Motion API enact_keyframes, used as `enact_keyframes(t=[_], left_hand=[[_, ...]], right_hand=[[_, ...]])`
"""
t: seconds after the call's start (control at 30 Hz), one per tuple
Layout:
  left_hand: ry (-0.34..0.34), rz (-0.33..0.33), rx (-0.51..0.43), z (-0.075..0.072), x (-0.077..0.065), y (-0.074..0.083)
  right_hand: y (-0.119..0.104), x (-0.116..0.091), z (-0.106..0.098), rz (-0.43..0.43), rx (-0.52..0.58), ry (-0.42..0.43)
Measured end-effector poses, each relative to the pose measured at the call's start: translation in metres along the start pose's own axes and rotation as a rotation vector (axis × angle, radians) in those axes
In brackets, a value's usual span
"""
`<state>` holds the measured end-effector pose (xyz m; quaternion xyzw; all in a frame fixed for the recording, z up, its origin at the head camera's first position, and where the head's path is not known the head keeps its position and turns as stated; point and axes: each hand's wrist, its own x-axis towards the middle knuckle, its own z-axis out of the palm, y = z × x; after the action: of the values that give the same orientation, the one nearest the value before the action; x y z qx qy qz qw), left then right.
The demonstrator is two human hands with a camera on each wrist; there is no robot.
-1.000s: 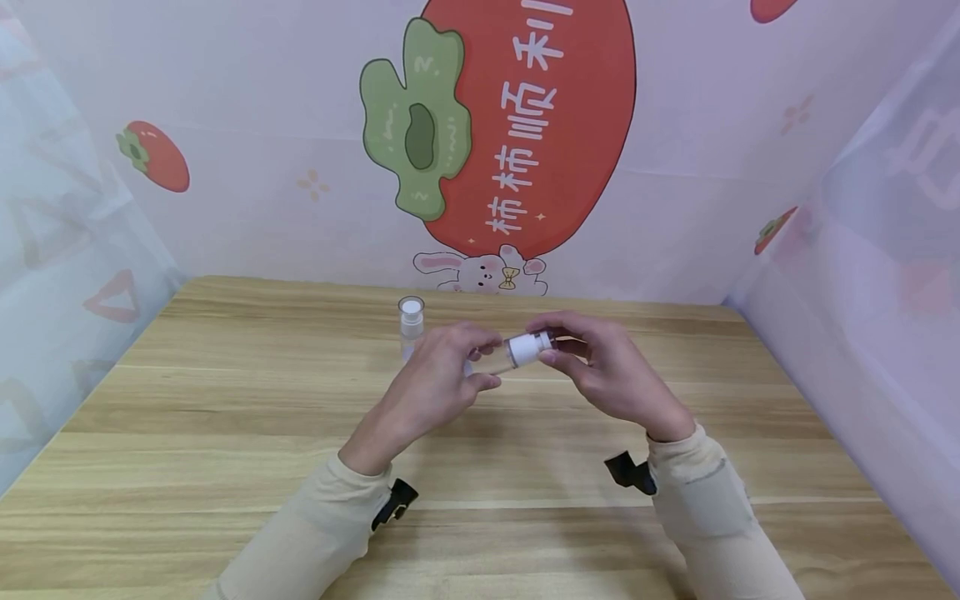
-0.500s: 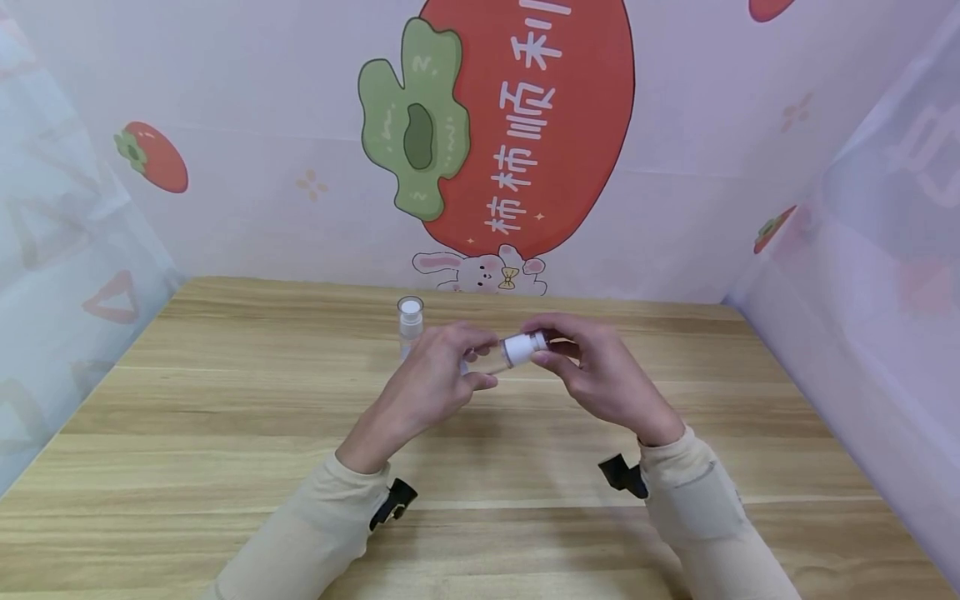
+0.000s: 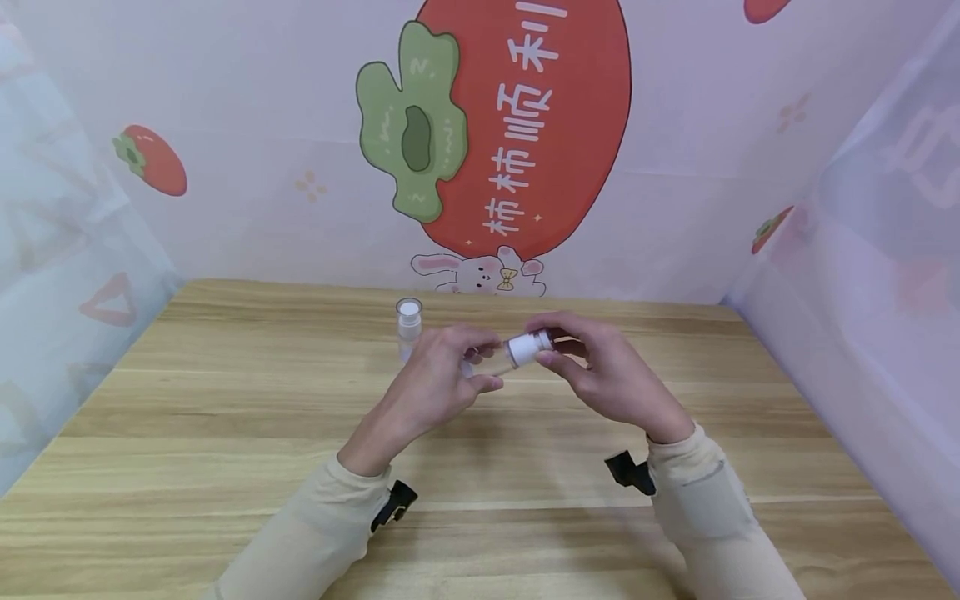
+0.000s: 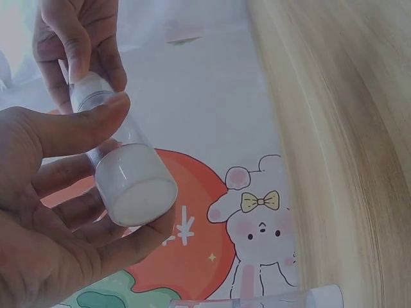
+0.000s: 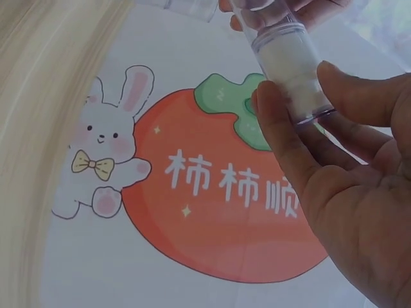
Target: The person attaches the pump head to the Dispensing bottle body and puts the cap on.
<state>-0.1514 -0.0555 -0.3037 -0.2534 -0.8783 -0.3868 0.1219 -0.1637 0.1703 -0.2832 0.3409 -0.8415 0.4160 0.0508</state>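
A clear bottle with a white pump top is held tilted above the table between both hands. My left hand grips its body, whose white base faces the left wrist camera. At the other end, my right hand pinches the capped top, thumb on one side and fingers on the other; in the right wrist view the white pump part shows through the clear cap. A second clear bottle with a white top stands upright on the table, partly hidden behind my left hand.
The wooden table runs back to a wall sheet printed with a large red persimmon and a rabbit. Pale sheets border the table on both sides.
The right hand shifts slightly left and then back to the right, its fingers staying at the capped end. The left hand and the standing bottle stay almost where they were.
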Motion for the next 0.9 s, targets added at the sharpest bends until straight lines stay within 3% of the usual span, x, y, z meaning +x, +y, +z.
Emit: enact_keyframes(t=[0.37,0.6,0.9], left_hand=[[-0.024,-0.109,-0.047,-0.005,0.001,0.001],[0.006,-0.167,-0.130,-0.015,0.001,-0.001],[0.057,-0.214,-0.246,-0.028,0.001,-0.006]], right_hand=[[0.002,-0.002,-0.010,0.002,-0.041,0.012],[0.003,-0.002,-0.014,0.012,-0.051,0.029],[0.005,-0.004,-0.014,0.012,-0.069,-0.013]])
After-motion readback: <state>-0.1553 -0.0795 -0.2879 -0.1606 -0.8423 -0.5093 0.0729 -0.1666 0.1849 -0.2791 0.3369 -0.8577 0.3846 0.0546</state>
